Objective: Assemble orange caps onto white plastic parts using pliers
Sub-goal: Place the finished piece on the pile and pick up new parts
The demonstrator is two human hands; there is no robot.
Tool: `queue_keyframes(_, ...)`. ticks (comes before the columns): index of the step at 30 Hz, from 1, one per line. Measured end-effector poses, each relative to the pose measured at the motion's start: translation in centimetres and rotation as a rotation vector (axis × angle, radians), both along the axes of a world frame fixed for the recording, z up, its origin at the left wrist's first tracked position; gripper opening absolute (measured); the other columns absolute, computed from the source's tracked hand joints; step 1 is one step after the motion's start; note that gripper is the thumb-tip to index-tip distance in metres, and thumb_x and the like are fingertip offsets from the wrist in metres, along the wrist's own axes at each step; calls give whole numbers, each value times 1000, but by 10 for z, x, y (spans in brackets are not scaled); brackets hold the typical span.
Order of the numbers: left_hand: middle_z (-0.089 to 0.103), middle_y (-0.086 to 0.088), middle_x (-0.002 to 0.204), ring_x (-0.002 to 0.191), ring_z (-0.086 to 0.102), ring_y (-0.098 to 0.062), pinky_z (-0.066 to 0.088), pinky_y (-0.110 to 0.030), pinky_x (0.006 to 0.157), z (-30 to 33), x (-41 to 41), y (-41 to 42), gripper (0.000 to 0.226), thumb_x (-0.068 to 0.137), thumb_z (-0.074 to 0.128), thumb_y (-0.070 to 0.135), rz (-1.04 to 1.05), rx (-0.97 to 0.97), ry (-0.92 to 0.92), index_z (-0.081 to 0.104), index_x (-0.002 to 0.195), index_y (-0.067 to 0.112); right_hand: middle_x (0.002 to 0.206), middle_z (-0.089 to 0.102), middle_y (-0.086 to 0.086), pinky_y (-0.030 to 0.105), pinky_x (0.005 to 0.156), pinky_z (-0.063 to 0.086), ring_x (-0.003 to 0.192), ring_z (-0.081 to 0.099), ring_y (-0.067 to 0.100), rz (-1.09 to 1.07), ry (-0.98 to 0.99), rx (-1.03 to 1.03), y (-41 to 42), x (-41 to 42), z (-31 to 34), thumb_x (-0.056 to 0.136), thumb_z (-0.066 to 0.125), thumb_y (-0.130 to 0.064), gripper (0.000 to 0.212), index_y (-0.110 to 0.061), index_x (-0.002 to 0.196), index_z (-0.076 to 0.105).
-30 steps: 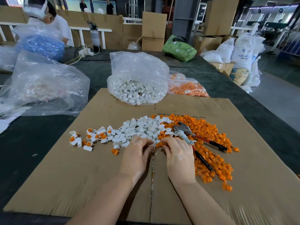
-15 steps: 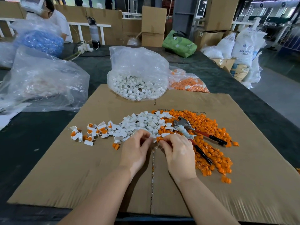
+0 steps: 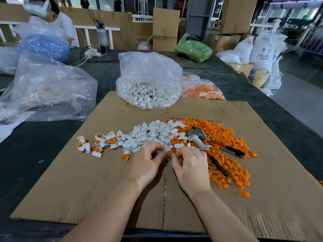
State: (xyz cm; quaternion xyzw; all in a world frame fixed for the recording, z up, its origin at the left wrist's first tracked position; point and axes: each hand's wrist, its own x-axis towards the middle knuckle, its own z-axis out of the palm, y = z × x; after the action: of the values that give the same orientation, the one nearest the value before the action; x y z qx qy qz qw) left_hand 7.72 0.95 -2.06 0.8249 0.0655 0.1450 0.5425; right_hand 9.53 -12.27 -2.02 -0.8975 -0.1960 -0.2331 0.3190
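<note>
A heap of loose white plastic parts point(image 3: 153, 132) lies mid-cardboard, with a spread of orange caps point(image 3: 225, 154) to its right. My left hand point(image 3: 148, 163) pinches a small white part point(image 3: 167, 148) at its fingertips. My right hand point(image 3: 190, 165) pinches an orange cap point(image 3: 172, 152) right beside it, and the fingertips of both hands almost touch. Pliers point(image 3: 208, 142) with red and black handles lie on the orange caps, just right of my right hand, held by no hand. Several white parts with orange caps fitted point(image 3: 97, 143) sit at the left.
A flat cardboard sheet point(image 3: 87, 180) covers the dark table. Behind it stand a clear bag of white parts point(image 3: 148, 81), a bag of orange caps point(image 3: 202, 88) and a big clear bag point(image 3: 47, 88) at left. A person point(image 3: 52, 18) sits at the far left.
Both hands stay at the near edge of the piles and their fingertips have drawn closer together. The camera has tilted a little, so the scene sits slightly higher in view.
</note>
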Motion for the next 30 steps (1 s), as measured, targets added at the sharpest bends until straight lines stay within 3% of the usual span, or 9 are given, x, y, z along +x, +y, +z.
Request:
queue_keyframes(11, 66, 7, 78, 75, 60, -5, 43, -9, 65, 0, -2, -1, 14, 89, 64, 19, -48, 21, 22, 62, 79, 29, 57, 40, -6, 38, 63, 36, 53, 43, 20, 46, -13, 11, 0, 1, -2, 76, 71, -6, 37, -20, 63, 39)
queue_keyframes(15, 63, 10, 76, 74, 58, -5, 42, -11, 65, -1, -2, -3, 11, 89, 63, 21, -83, 102, 10, 61, 80, 28, 56, 39, -7, 33, 63, 30, 53, 37, 15, 39, -25, 13, 1, 2, -4, 77, 66, -10, 30, -19, 61, 41)
queue_keyframes(18, 63, 10, 75, 71, 57, -3, 41, -10, 62, -2, 0, -3, 14, 89, 63, 22, -54, 95, 6, 59, 78, 29, 59, 46, -8, 30, 69, 27, 57, 42, 13, 37, 25, 19, -1, 4, -6, 79, 71, -11, 26, -16, 62, 52)
queue_keyframes(22, 59, 6, 69, 60, 52, 3, 39, -8, 58, -2, 3, 1, 14, 90, 61, 17, 6, -61, 24, 59, 81, 27, 68, 59, -8, 30, 71, 30, 68, 53, 13, 68, 13, 44, -3, 3, -4, 78, 76, -21, 13, -16, 73, 64)
queue_keyframes(25, 62, -2, 73, 64, 55, -4, 40, -9, 60, -4, 3, 3, 15, 91, 59, 16, -6, -125, 25, 62, 98, 29, 78, 61, -6, 30, 72, 33, 78, 57, 15, 73, -15, 52, -2, 2, -3, 75, 78, -21, 18, -15, 88, 68)
queue_keyframes(30, 55, 10, 64, 58, 50, 4, 37, -6, 56, -5, 3, 4, 21, 92, 58, 17, -42, -63, 13, 65, 98, 36, 86, 62, -3, 32, 74, 33, 84, 57, 20, 112, -16, 12, -1, 2, -2, 77, 75, -13, 29, -18, 105, 70)
